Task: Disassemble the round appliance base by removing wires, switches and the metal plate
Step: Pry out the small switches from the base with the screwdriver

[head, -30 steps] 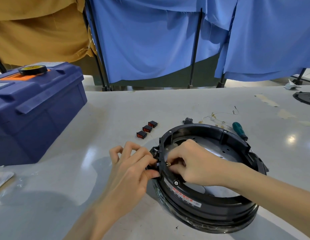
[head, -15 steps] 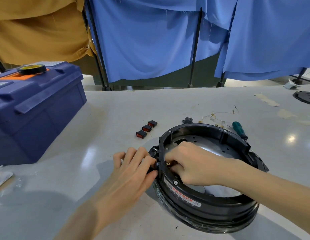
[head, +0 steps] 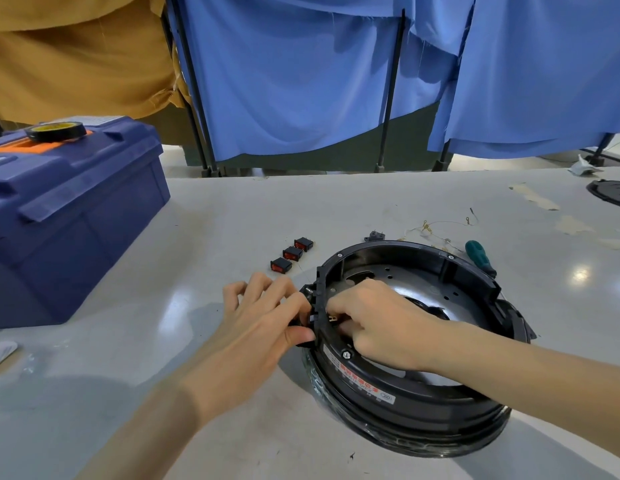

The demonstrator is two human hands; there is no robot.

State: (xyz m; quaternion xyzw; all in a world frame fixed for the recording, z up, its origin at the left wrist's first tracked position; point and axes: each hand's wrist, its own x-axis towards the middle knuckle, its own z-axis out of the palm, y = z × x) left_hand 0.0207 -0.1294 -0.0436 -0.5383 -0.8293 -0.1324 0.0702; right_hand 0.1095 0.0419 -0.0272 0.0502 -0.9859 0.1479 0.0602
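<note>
The round black appliance base (head: 419, 403) lies on the grey table, open side up, with a shiny metal plate (head: 416, 289) inside. My left hand (head: 263, 327) pinches a black switch housing on the outside of the base's left rim. My right hand (head: 381, 323) reaches inside the rim and presses on the same switch (head: 332, 318), whose brass terminals show between my fingers. Three removed red rocker switches (head: 291, 253) lie in a row behind my left hand. Loose thin wires (head: 436, 230) lie behind the base.
A large blue toolbox (head: 69, 216) with a tape roll (head: 56, 130) on top stands at the left. A green-handled screwdriver (head: 480, 256) and a small black connector (head: 377, 236) lie behind the base. Another black part (head: 611, 194) sits at the far right edge. Blue curtains hang behind.
My left hand's fingers have closed in flatter against the rim's outer side. My right hand stays inside the rim at the switch. The base has not shifted.
</note>
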